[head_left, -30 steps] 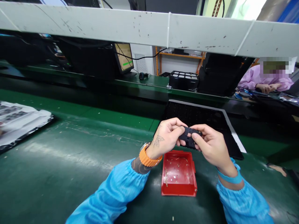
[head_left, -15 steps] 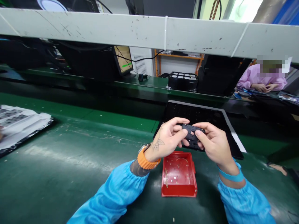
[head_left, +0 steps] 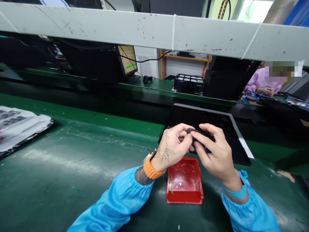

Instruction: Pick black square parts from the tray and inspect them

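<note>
A small black plastic part (head_left: 190,131) is pinched between the thumb and fingers of my left hand (head_left: 175,141), which wears an orange-banded watch. Most of the part is hidden behind my fingers. From the right, my right hand (head_left: 216,151) reaches across it, with thumb and index fingertips drawn close together near my left thumb. Whatever those two fingertips hold is too small or covered to make out. Below both hands, a red bin (head_left: 184,196) with small scraps inside sits on the green bench. Behind the hands lies a flat black panel (head_left: 202,116) with a white edge.
At the far left lies a white tray-like sheet (head_left: 29,127) with dark parts. A grey beam (head_left: 96,24) crosses above the bench. Further back stand a monitor (head_left: 127,61), a black box (head_left: 189,85), and a person (head_left: 264,82) in pink.
My right hand has shifted left over the black part, its index finger now beside my left thumb. The part has turned and shows much less of its face.
</note>
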`<state>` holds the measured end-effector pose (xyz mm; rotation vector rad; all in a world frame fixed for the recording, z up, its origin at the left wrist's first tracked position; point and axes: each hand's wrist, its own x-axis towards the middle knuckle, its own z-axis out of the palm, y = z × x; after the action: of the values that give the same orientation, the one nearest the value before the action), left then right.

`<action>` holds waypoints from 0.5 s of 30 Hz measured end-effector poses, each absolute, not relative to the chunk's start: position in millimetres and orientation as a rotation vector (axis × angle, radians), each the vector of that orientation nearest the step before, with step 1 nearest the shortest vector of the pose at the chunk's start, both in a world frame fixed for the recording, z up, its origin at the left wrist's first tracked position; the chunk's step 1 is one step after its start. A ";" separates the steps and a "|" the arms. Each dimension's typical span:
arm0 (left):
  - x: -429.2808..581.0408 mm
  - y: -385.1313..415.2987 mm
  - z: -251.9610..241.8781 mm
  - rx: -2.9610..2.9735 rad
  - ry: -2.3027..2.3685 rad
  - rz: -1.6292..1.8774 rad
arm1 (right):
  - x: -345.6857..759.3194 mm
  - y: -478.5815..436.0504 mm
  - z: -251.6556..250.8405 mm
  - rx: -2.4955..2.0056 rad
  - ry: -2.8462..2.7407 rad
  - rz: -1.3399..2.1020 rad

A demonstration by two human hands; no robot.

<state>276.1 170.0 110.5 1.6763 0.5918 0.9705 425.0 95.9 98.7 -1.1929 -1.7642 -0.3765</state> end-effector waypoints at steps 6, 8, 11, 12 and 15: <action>272.4 164.1 113.8 1.897 0.650 1.066 | 421.1 92.3 100.3 -1.170 -1.845 -0.468; 270.7 162.2 115.6 2.010 0.679 1.103 | 419.9 90.5 100.8 -1.172 -1.850 -0.447; 267.4 159.1 118.8 2.164 0.709 1.163 | 417.2 88.6 101.6 -1.155 -1.847 -0.399; 266.2 158.0 119.8 2.195 0.712 1.178 | 416.1 88.3 101.9 -1.145 -1.843 -0.385; 262.8 155.7 121.7 2.236 0.707 1.198 | 413.0 88.2 102.4 -1.111 -1.827 -0.343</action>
<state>262.8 155.7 121.7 2.2357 0.7066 1.1982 413.0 88.2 102.4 -1.1112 -1.8267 -0.3434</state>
